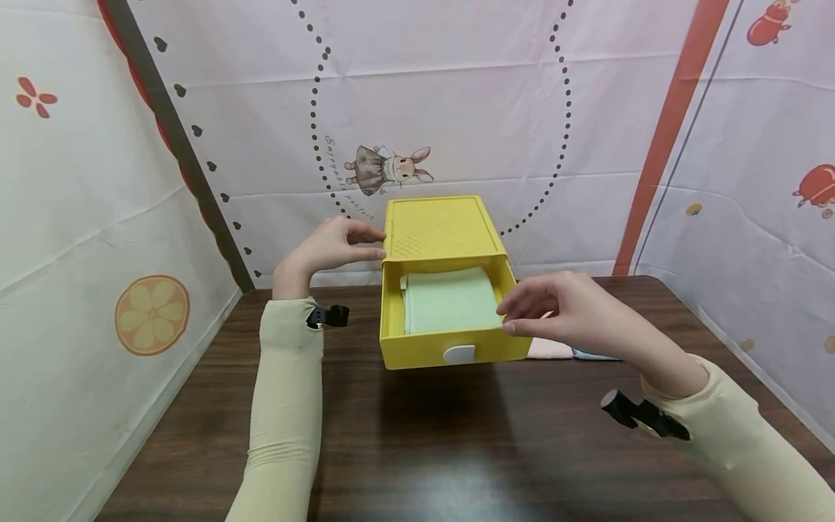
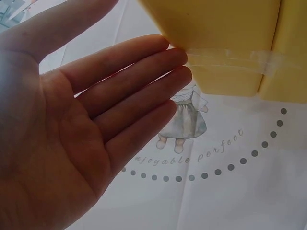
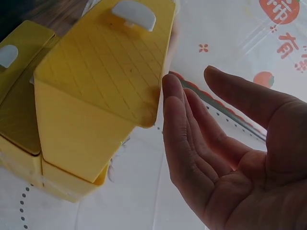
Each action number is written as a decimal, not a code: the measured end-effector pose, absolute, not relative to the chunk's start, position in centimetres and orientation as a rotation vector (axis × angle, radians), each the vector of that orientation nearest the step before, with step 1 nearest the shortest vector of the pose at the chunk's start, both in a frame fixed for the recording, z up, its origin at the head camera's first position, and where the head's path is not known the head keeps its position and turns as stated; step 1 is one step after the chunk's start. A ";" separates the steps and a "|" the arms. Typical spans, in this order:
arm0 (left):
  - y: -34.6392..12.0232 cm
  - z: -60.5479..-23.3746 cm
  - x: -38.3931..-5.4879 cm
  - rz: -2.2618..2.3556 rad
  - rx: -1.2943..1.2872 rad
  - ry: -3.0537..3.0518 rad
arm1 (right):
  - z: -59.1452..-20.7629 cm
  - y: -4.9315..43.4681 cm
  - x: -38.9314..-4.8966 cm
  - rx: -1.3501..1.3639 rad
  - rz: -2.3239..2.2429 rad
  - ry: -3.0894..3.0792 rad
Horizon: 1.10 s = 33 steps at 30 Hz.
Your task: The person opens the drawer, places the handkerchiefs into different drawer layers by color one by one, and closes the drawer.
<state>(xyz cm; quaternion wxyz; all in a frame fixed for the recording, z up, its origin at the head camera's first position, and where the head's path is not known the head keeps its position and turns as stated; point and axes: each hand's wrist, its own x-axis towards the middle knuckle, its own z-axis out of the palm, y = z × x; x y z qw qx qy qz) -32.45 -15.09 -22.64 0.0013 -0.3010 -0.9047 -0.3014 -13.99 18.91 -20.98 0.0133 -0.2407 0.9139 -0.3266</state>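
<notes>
A yellow drawer box [image 1: 440,226] stands at the back of the table. Its upper drawer [image 1: 417,352] is pulled out toward me, with a white handle [image 1: 459,354] on the front. Inside lies a folded pale green cloth [image 1: 450,303]. My left hand [image 1: 325,246] is at the box's left side; in the left wrist view its nearly straight fingertips touch or almost touch the yellow wall. Beside the drawer's front right corner is my right hand [image 1: 562,307], fingers loosely bent, thumb apart, gripping nothing. Whether its fingertips touch the drawer is hard to tell.
Another drawer front [image 3: 14,67] with a white handle shows in the right wrist view. Pink cloth [image 1: 549,349] and blue cloth [image 1: 593,355] lie on the dark wooden table [image 1: 443,449], partly hidden by my right hand. Printed fabric [image 1: 443,87] hangs behind and at both sides.
</notes>
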 end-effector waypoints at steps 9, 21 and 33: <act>-15.1 -22.7 -32.6 -0.953 -0.949 -2.836 | -22.6 19.1 -13.2 -0.739 -1.058 2.804; -15.1 -22.7 -32.6 -0.977 -0.929 -2.856 | -24.6 18.5 -12.3 -0.823 -1.055 2.804; -15.1 -22.6 -32.5 -0.972 -0.943 -2.842 | -26.5 17.1 -12.4 -0.777 -1.021 2.821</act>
